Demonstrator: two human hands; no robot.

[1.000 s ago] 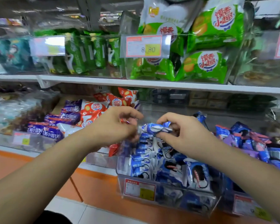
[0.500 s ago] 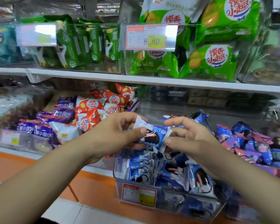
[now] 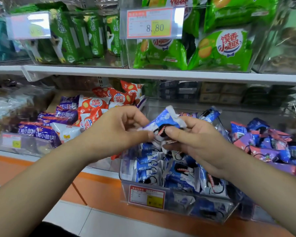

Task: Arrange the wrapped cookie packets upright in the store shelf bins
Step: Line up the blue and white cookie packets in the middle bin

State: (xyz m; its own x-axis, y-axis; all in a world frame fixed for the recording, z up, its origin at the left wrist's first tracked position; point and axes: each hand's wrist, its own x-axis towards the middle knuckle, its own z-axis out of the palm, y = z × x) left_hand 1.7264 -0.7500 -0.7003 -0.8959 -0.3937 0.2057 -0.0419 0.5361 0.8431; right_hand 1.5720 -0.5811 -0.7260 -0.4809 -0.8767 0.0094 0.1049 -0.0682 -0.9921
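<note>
Blue-and-white packet (image 3: 162, 124), green bags (image 3: 224, 48), red-orange-and-white packets (image 3: 96, 105), orange shelf base (image 3: 99, 187).

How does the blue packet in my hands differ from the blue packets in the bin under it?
The held packet is up in the air, pinched by the left hand and right hand; the bin packets sit inside the clear bin. The held packet lies tilted; many bin packets stand roughly upright. Both have blue and white wrappers with a dark cookie picture.
</note>
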